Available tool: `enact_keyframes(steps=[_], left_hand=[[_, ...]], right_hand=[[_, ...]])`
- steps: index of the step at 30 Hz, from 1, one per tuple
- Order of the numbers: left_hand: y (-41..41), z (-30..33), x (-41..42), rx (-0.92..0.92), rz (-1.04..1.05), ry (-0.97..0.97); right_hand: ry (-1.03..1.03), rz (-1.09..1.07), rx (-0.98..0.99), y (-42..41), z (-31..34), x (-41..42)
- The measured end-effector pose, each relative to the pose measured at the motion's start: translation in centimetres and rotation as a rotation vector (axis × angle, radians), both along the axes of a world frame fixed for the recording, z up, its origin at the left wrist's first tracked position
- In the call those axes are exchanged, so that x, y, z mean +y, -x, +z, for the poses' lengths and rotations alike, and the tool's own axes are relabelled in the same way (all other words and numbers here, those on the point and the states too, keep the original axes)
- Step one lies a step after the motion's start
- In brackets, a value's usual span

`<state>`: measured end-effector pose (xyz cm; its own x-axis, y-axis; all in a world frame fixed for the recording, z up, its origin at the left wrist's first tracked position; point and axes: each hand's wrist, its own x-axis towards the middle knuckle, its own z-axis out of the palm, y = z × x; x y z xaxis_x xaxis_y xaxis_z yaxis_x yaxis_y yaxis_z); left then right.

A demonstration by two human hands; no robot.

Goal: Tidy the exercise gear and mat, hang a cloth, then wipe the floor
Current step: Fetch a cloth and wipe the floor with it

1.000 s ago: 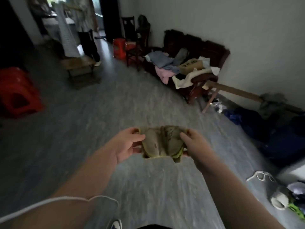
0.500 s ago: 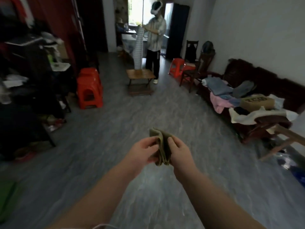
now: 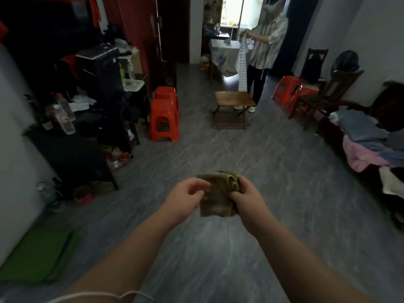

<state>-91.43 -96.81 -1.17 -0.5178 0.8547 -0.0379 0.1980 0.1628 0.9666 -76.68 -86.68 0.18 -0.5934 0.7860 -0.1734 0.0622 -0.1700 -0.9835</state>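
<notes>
Cloth (image 3: 218,193) now folded flatter, right hand (image 3: 247,200) gripping, left fingers (image 3: 204,186) pinching edge

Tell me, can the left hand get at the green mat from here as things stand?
Probably not without moving. The left hand is at the cloth, which the right hand grips, out in front. The mat lies on the floor low to the left by the wall. Nothing blocks it; a step and a bend look needed.

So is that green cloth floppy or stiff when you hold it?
Probably floppy: the green cloth sits folded and bunched between the left hand and right hand, its edges curling. It likely weighs little, since fingers alone hold it up.
</notes>
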Motion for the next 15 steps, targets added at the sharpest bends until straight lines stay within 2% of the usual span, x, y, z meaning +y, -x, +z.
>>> enact_keyframes(steps=[2, 3, 4, 7, 9, 11, 15], left_hand=[[3.1, -2.0, 1.5, 0.148, 0.199, -0.007], [4.3, -2.8, 2.4, 0.132, 0.245, 0.025], [5.4, -3.4, 3.4, 0.016, 0.239, 0.064], [8.1, -3.9, 7.2, -0.613, 0.113, 0.010], [9.5, -3.3, 9.9, -0.750, 0.127, -0.082], [11.1, -2.9, 12.6, -0.708, 0.244, -0.125], [15.0, -2.7, 16.8, -0.485, 0.404, -0.090]], right_hand=[[0.092, 0.068, 0.068, 2.0, -0.3, 2.3], [0.150, 0.113, 0.115, 2.9, -0.6, 3.6], [0.202, 0.168, 0.164, 3.8, -0.8, 5.0], [0.282, 0.305, 0.232, 7.0, -1.5, 9.5], [0.270, 0.315, 0.189, 9.4, -1.8, 12.7], [0.164, 0.299, 0.053, 11.9, -2.2, 15.9], [-0.126, 0.324, -0.314, 18.2, -3.4, 21.7]])
